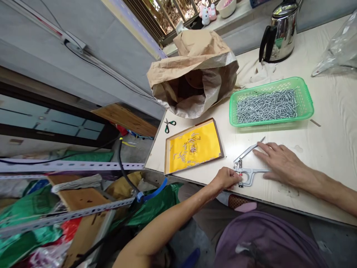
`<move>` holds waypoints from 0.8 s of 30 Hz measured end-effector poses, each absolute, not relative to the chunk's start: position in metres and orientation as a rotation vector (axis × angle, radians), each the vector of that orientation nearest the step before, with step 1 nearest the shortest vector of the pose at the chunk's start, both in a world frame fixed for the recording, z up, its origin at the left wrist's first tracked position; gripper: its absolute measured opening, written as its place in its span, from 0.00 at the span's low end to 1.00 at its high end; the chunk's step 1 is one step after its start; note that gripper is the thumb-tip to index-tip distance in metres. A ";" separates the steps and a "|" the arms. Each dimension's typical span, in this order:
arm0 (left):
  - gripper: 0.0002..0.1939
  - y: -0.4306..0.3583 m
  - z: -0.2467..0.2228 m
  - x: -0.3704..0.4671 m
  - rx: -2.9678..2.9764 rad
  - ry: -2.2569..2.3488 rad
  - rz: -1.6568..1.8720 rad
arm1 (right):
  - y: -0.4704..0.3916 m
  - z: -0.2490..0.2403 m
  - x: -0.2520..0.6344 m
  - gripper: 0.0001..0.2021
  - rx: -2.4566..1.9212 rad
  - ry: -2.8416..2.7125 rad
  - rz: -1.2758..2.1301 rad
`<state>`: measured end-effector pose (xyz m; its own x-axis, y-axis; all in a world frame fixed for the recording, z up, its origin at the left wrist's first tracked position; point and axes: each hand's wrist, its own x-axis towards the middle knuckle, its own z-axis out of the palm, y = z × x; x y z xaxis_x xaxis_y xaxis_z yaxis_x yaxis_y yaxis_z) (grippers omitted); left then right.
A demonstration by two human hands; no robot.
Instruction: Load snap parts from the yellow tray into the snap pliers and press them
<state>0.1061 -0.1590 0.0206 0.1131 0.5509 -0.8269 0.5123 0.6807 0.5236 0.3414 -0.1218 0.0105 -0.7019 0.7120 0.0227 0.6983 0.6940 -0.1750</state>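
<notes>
A grey metal pair of hand-press pliers (248,175) with a coil spring lies on the table near its front edge, handles spread apart. My right hand (287,165) is around the handles, fingertips against the upper one and thumb by the lower one. At the jaw end, my left hand (227,178) is closed in a pinch beside a small red part (241,174); what sits between its fingertips is too small to make out. Left of the pliers is a shallow tray (166,160) with a yellow lining, small silvery pieces scattered on it.
A green plastic basket (308,106) of small silvery metal pieces (266,106) stands beyond the pliers. Behind the tray is an open brown paper sack (192,78). Green-handled scissors (169,125) lie at the table's left edge. A steel kettle (283,33) and clear plastic bag (338,48) are farther back.
</notes>
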 end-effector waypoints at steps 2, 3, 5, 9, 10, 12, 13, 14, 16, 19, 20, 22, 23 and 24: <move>0.19 -0.161 0.022 0.107 0.903 1.546 0.043 | -0.110 0.008 0.340 0.38 -1.127 -2.806 0.191; 0.18 -0.161 0.023 0.108 0.900 1.560 0.046 | -0.105 0.007 0.338 0.41 -1.101 -2.823 0.202; 0.16 -0.163 0.024 0.108 0.894 1.577 0.044 | -0.099 0.008 0.334 0.43 -1.076 -2.867 0.253; 0.14 -0.164 0.024 0.110 0.874 1.598 0.049 | -0.098 0.017 0.328 0.40 -1.092 -2.911 0.315; 0.14 -0.164 0.024 0.111 0.871 1.612 0.048 | -0.099 0.019 0.327 0.38 -1.091 -2.912 0.317; 0.14 -0.165 0.023 0.111 0.867 1.651 0.034 | -0.101 0.022 0.327 0.32 -1.101 -2.902 0.313; 0.14 -0.166 0.023 0.111 0.867 1.667 0.023 | -0.102 0.023 0.327 0.29 -1.117 -2.895 0.309; 0.14 -0.167 0.023 0.111 0.871 1.677 0.011 | -0.103 0.023 0.328 0.27 -1.136 -2.888 0.305; 0.15 -0.172 0.024 0.108 0.940 1.700 -0.004 | -0.105 0.023 0.329 0.23 -1.165 -2.874 0.306; 0.14 -0.182 0.027 0.105 1.335 1.796 0.119 | -0.110 0.022 0.330 0.20 -1.165 -2.868 0.316; 0.11 -0.184 0.027 0.106 1.521 1.811 0.193 | -0.112 0.022 0.330 0.19 -1.162 -2.870 0.316; 0.09 -0.185 0.027 0.111 1.873 1.755 0.306 | -0.116 0.022 0.329 0.17 -1.160 -2.874 0.303; 0.13 -0.183 0.025 0.116 2.017 1.687 0.317 | -0.118 0.022 0.329 0.16 -1.156 -2.873 0.294; 0.20 -0.178 0.024 0.122 2.140 1.608 0.299 | -0.119 0.022 0.328 0.16 -1.154 -2.871 0.285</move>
